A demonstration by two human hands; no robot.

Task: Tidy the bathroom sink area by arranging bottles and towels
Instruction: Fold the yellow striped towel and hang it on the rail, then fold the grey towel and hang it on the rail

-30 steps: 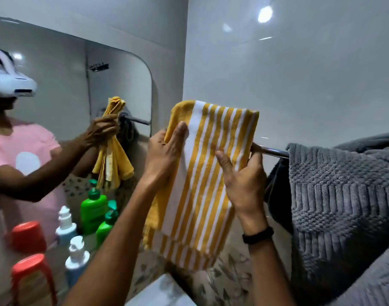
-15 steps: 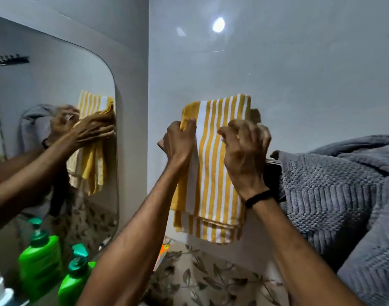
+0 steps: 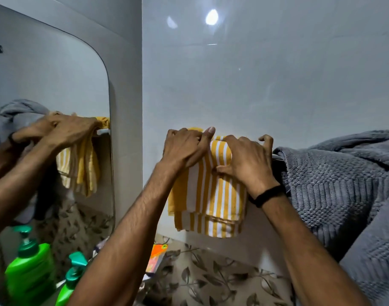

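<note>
In the head view, the yellow-and-white striped towel (image 3: 211,195) hangs folded over the towel rail (image 3: 277,157), of which only a short dark stretch shows between the right hand and the grey towel (image 3: 343,191). The striped towel's fold line runs left to right along the rail, and its long axis drops straight down the wall (image 3: 277,85), the lower hem ending in uneven layers.

Both hands sit at the top of the fold, side by side and nearly touching. The left hand (image 3: 184,149) lies over the towel's upper left edge, fingers curled over the rail side, thumb raised; its grip looks pressed onto the cloth more than pinched. The right hand (image 3: 246,160) is clenched on the cloth at the upper right, thumb tucked under a bunched ridge of fabric, and is the one nearer the grey towel, which lies just beside it to the right.

So the cloth hangs directly below both grips. Any squaring-up would likely mean sliding the fold sideways along the rail, or tugging the hem downward to even the layers.

Lower left, a mirror (image 3: 56,96) reflects the same hands, and two green pump bottles (image 3: 30,272) stand on the counter, well apart from the towels.
</note>
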